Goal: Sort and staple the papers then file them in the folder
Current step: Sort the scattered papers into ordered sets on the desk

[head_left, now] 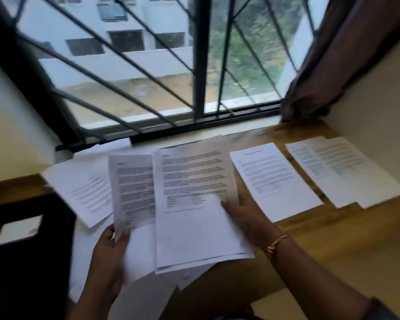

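A single sheet [132, 190] is pinched by the curled fingers [124, 235] of the left hand [112, 255]. A stack [194, 215] is gripped at its edge by the right hand [247, 215] — held apart, likely for comparison. Sorted piles [275, 181] are laid separately on the bench [333, 239].

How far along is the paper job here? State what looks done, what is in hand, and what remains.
Done: two piles lie sorted side by side on the desk, the nearer pile and the far-right pile. In hand: the left hand pinches one sheet; the right hand holds a stack. Left: the loose sheets look unsorted. No stapler shows, so stapling and filing seem ahead.
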A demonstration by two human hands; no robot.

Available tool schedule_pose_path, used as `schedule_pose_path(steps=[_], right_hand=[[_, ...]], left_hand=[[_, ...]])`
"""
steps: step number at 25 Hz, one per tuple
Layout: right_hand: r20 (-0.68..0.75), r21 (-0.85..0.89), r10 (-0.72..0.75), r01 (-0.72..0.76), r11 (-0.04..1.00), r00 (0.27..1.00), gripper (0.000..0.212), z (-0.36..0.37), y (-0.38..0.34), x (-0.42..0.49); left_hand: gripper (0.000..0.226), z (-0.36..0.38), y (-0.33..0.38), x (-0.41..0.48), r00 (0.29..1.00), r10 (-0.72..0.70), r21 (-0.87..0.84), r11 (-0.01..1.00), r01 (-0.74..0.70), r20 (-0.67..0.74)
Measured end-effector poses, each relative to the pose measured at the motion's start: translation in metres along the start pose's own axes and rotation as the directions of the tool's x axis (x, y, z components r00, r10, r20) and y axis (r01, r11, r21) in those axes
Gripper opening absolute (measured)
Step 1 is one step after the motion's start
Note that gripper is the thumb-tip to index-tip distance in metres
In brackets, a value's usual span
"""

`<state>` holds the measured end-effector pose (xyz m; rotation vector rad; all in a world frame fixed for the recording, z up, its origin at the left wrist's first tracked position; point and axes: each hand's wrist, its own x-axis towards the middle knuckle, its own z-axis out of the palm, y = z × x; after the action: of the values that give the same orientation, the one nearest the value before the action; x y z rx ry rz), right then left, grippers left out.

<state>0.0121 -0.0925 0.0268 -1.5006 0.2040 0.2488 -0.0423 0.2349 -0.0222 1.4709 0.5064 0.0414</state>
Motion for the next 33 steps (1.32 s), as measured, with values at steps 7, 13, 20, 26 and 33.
schedule_pose_path(steps=[7, 13, 20, 26, 33], right_hand=[[-0.205, -0.031, 0.019, -0.026, 0.999, 0.979, 0.026, -0.092, -0.003, -0.049], [-0.298, 0.068, 0.033, -0.013, 0.998, 0.954, 0.026, -0.211, -0.004, -0.071], [-0.428, 0.082, 0.098, -0.070, 0.994, 0.898, 0.024, -0.349, 0.014, -0.071], [-0.441, 0.094, 0.113, -0.080, 0.992, 0.890, 0.018, -0.422, 0.015, -0.065], [-0.474, 0.131, 0.066, -0.003, 0.991, 0.878, 0.034, -0.481, 0.006, -0.056]], left_hand=[[0.027, 0.107, -0.009, -0.018, 0.972, -0.058, 0.086, 0.996, 0.040, 0.227], [0.025, 0.234, -0.012, -0.049, 0.915, -0.077, 0.142, 0.990, 0.022, 0.396], [0.031, 0.358, -0.041, -0.080, 0.881, -0.223, 0.185, 0.970, 0.158, 0.417], [0.023, 0.419, -0.036, -0.100, 0.880, -0.269, 0.151, 0.962, 0.227, 0.391], [0.020, 0.475, -0.031, -0.101, 0.905, -0.258, 0.206, 0.959, 0.196, 0.338]])
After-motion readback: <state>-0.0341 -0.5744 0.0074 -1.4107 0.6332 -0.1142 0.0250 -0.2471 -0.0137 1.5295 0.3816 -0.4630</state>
